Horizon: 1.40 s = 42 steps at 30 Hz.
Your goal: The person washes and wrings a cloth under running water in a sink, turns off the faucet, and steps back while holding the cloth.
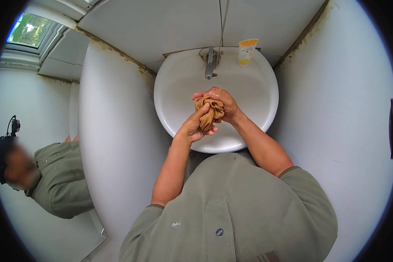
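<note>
A crumpled brown cloth [210,114] is bunched between my two hands over the bowl of a white washbasin [257,98]. My left hand [195,126] grips it from the lower left, thumb pressed on top and fingers curled underneath. From the upper right, my right hand [222,98] wraps round the cloth's far side. Its skin looks wet. Beyond the hands, a chrome tap [211,63] points down into the basin, and I cannot make out any water running from it.
An orange-topped white and yellow tube [247,51] stands on the basin's back rim, right of the tap. White walls [336,131] close in on both sides. A mirror [39,100] on the left reflects a person in a green shirt and a window.
</note>
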Available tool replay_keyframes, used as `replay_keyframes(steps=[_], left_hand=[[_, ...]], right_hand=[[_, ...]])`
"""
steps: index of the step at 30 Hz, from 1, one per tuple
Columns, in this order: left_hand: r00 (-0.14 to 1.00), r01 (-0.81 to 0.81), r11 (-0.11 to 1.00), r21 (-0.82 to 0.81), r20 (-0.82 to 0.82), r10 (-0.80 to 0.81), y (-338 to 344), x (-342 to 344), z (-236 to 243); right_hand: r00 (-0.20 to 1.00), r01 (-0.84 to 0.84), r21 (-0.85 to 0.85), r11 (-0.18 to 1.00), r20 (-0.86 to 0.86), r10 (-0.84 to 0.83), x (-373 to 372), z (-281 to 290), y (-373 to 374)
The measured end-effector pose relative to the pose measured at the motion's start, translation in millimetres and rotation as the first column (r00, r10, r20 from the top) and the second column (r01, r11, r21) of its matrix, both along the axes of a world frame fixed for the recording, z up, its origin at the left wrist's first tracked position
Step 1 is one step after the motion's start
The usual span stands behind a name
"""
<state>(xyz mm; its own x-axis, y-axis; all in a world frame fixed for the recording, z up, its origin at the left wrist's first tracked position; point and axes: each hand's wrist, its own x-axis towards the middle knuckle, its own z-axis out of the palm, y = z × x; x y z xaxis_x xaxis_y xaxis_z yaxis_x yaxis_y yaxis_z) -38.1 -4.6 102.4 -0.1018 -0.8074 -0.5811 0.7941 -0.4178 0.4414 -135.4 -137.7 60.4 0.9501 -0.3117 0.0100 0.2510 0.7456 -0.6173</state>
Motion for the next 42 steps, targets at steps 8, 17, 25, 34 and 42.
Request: replay_keyframes(steps=[8,17,25,34,42], left_hand=[[0.977,-0.15,0.966,-0.212,0.12,0.178,-2,-10,44],[0.907,0.141,0.974,-0.177,0.417,-0.056,-23,10,100],[0.652,0.138,0.99,0.007,0.752,-0.096,-48,39,116],[-0.005,0.125,0.986,0.11,0.994,-0.11,-21,39,59],[-0.338,0.077,0.996,0.044,0.941,-0.015,3,40,18]], right_hand=[[0.98,0.18,-0.295,0.938,-0.028,-0.196,9,69,-2],[0.991,-0.115,-0.649,0.752,-0.021,0.133,19,159,-22],[0.833,0.087,-0.788,0.609,-0.277,-0.478,66,178,-9],[0.451,0.055,-0.884,0.464,-0.393,-0.801,86,125,32],[0.39,0.311,-0.541,0.781,-0.677,-0.624,90,97,46]])
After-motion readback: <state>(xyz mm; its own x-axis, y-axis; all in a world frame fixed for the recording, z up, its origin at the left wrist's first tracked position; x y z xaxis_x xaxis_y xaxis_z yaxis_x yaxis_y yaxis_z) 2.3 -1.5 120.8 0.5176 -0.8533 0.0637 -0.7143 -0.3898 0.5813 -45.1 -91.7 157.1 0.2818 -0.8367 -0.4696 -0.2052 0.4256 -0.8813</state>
